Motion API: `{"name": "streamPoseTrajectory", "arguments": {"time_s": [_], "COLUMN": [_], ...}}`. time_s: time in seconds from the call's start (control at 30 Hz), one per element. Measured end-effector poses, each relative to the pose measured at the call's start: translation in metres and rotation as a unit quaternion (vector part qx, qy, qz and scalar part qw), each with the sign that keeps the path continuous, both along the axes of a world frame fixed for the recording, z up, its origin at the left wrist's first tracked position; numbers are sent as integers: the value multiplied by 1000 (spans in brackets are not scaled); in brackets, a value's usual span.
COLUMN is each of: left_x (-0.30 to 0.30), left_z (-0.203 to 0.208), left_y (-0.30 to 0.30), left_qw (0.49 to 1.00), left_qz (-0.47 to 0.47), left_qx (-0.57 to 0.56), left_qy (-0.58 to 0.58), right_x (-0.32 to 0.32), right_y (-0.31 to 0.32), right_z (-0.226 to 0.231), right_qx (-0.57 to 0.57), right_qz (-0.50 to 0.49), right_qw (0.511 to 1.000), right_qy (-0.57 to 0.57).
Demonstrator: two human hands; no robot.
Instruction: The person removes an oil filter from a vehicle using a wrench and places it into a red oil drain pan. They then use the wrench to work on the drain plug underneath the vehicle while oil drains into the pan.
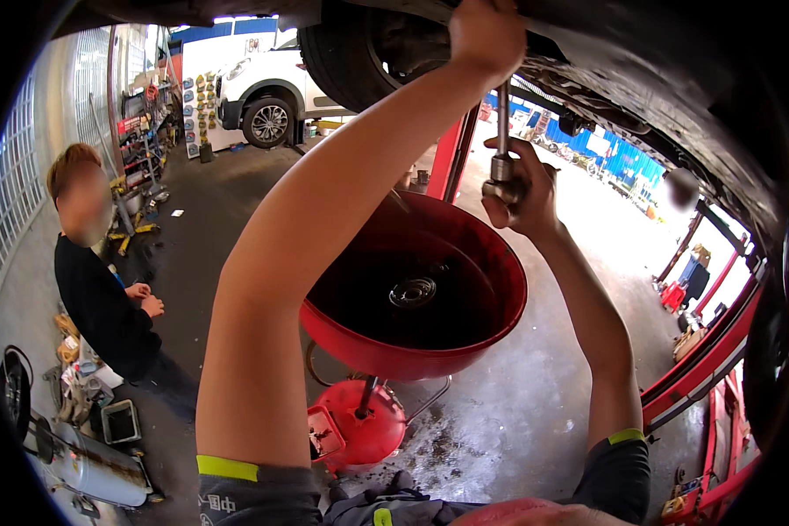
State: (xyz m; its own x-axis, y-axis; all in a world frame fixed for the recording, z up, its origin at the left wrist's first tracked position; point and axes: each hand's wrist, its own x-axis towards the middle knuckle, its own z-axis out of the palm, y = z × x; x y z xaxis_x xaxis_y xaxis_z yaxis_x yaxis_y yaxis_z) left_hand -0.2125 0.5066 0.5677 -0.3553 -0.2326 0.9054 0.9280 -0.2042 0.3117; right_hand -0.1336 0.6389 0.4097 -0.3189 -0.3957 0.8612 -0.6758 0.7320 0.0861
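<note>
Raised overhead, my left hand is closed against the underside of a lifted car. A long metal extension bar runs down from it, and the bar's top end is hidden by that hand. Lower down, my right hand grips the ratchet wrench at the bar's bottom end, with fingers wrapped round it. Below my arms stands a wide red oil drain pan, dark inside, with a round metal strainer in its middle. It sits on a post above a red tank.
A person in black stands at the left. Beyond are a white car and a rack of tools. A red lift post rises behind the pan. A grey cylinder lies lower left. Dark wet stains mark the floor.
</note>
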Motion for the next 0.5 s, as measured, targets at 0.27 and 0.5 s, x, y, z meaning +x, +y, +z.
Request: {"name": "streamPoseTrajectory", "arguments": {"time_s": [0.27, 0.5], "left_x": [-11, -20], "left_z": [7, 7], "left_y": [12, 2], "left_qw": [988, 983], "left_qz": [132, 159], "left_qx": [58, 23], "left_qy": [57, 90], "right_x": [-38, -11], "right_y": [-8, -14], "right_z": [-11, 20], "right_qx": [-170, 87], "right_qz": [180, -97], "right_qw": [961, 986], "right_qy": [-123, -106]}}
